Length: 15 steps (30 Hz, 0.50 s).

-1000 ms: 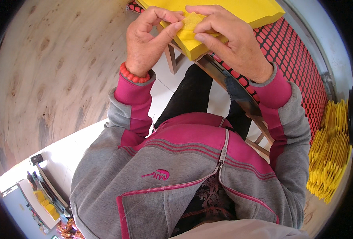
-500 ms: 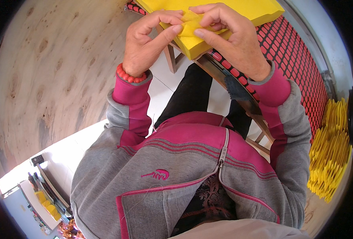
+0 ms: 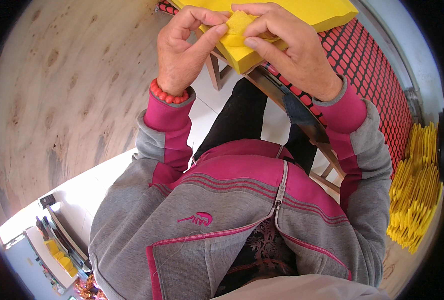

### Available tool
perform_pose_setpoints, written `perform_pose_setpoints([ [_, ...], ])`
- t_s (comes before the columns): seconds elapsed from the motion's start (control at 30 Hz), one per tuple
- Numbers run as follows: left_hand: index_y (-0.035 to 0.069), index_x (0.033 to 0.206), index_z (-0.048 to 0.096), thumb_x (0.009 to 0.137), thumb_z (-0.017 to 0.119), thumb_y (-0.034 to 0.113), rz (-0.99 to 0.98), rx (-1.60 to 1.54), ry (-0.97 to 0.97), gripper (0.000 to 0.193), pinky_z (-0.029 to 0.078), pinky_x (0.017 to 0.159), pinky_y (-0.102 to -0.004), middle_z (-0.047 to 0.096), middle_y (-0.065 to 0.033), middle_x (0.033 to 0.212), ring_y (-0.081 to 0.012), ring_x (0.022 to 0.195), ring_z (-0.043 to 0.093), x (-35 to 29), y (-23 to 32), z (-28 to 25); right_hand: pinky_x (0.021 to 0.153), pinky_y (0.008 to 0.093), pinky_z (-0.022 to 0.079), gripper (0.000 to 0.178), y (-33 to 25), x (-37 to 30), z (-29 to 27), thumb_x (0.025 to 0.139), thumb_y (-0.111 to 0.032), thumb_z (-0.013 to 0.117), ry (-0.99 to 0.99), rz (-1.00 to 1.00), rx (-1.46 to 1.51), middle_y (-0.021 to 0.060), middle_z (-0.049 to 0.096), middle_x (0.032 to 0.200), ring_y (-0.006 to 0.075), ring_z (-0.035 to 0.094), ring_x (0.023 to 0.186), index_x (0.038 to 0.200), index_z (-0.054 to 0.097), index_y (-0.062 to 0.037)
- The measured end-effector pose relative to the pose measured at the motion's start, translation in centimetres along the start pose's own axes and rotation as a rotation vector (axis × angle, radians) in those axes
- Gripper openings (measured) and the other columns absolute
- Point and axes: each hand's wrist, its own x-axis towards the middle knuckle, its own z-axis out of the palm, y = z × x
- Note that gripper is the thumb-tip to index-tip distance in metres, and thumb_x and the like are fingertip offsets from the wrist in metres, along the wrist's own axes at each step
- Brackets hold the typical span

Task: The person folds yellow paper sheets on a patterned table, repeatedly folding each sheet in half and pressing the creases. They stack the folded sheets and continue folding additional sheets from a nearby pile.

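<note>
My left hand (image 3: 182,50) pinches the left side of a small folded piece of yellow paper (image 3: 238,23) between thumb and fingertips. On the right side of the same paper, my right hand (image 3: 297,50) has its thumb and fingers closed. The paper looks thin and creased, with a raised, textured point in the middle between my fingertips. Directly under it lies a thick yellow stack, apparently of paper sheets (image 3: 327,11), its near corner jutting toward me. My fingers partly cover the folds.
The stack rests on a red-and-black patterned cover (image 3: 369,75) over a wooden-legged support. Many folded yellow pieces (image 3: 414,192) hang or stand bunched at the right. A large wooden board (image 3: 67,95) fills the left side. My knees are beneath the stack's edge.
The yellow paper between my fingers has changed shape, its middle now standing up as a rounded point. My left hand has shifted slightly; the right has barely moved.
</note>
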Motion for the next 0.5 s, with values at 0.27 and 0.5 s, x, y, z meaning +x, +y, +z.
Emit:
perform_pose_setpoints([
  [0.27, 0.000, 0.105, 0.070, 0.097, 0.067, 0.005, 0.090, -0.065, -0.078, 0.010, 0.049, 0.100, -0.0322, 0.073, -0.0129, 0.113, -0.0223, 0.113, 0.068, 0.0, 1.3, 0.1, 0.085, 0.0353, 0.053, 0.013, -0.1, -0.1, 0.3, 0.090, -0.008, 0.074, 0.057, 0.082, 0.117, 0.0212, 0.069, 0.111, 0.0314, 0.069, 0.101, 0.093, 0.063, -0.0013],
  [0.5, 0.000, 0.104, 0.070, 0.097, 0.070, 0.009, 0.011, -0.018, -0.017, 0.011, 0.050, 0.099, -0.0307, 0.074, -0.0128, 0.112, -0.0201, 0.113, 0.068, -0.1, 1.1, 0.5, 0.081, 0.0311, 0.053, 0.019, -0.2, -0.6, 0.1, 0.086, -0.006, 0.078, 0.073, 0.193, 0.140, 0.0212, 0.068, 0.113, 0.0283, 0.068, 0.103, 0.096, 0.062, -0.0011],
])
